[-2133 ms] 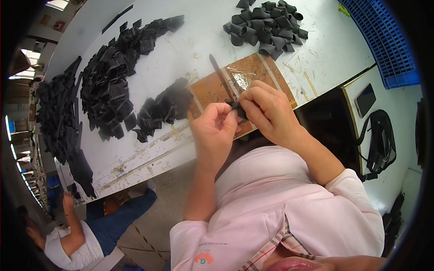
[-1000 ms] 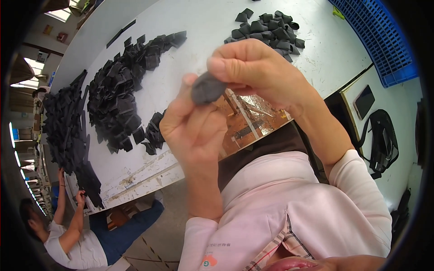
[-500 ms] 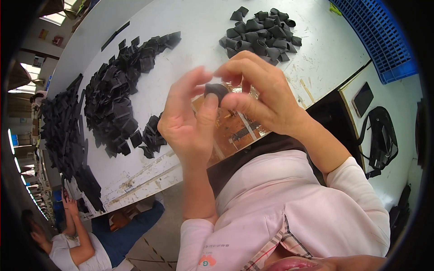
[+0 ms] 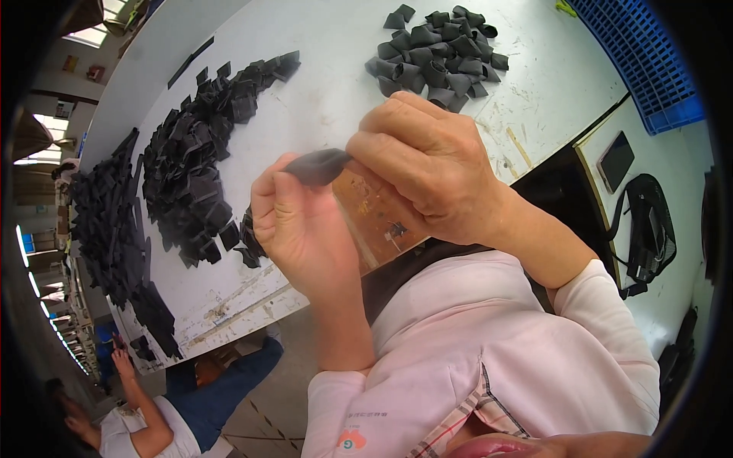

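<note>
A small dark grey fabric piece (image 4: 319,166), folded into a puffed shape, is stretched between my two hands above the table's near edge. My left hand (image 4: 301,221) pinches its left end, thumb in front and fingers behind. Closed fingers of my right hand (image 4: 435,168) grip its right end and hide that tip. Below them lies a brown board (image 4: 374,217) with worn marks, partly covered by my hands. Beyond my right hand sits a pile of similar folded dark pieces (image 4: 439,57).
Flat dark fabric pieces (image 4: 191,168) lie heaped at the left, with dark strips (image 4: 107,206) farther left. A blue plastic crate (image 4: 649,69) stands at the far right, near a phone (image 4: 615,162) and a black mesh bag (image 4: 649,229). Another person (image 4: 153,420) sits at lower left.
The fabric piece has moved slightly left and now shows stretched sideways. My left fingers have closed on one end, and my right fingers have curled tighter at the other.
</note>
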`<state>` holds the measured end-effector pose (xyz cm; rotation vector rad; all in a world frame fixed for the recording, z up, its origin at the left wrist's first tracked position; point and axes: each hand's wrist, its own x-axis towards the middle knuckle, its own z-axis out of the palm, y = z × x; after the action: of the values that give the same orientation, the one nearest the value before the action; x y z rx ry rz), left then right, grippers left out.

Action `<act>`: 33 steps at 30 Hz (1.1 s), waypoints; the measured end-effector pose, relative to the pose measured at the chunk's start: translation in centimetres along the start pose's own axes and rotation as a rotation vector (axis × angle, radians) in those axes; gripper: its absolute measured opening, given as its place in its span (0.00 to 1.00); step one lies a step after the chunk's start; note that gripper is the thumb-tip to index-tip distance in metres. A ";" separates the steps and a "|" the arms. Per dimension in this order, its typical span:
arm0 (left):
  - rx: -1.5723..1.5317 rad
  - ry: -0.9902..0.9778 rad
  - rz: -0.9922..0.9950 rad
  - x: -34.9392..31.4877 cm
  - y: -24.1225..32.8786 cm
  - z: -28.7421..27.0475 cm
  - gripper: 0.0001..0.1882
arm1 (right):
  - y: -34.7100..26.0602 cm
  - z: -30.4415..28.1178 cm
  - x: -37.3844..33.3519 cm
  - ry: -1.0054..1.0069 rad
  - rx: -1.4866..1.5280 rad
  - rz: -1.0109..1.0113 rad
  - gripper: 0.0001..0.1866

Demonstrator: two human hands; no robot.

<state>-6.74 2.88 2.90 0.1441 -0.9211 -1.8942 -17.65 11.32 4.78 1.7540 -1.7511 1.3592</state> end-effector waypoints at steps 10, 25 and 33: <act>0.105 0.014 0.031 -0.4 -1.0 -0.9 0.05 | 0.6 0.7 -0.7 -0.007 -0.135 -0.080 0.06; 0.365 -0.096 0.230 0.7 -1.2 -0.4 0.03 | 0.2 0.3 0.5 -0.163 -0.010 -0.060 0.05; 0.996 -0.004 0.139 -0.9 -1.6 -6.4 0.05 | 1.2 -1.2 1.8 -0.376 0.304 0.209 0.04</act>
<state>-4.42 0.53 -2.92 0.6423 -1.7520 -1.1605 -19.59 10.93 6.36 2.1555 -2.0602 1.5242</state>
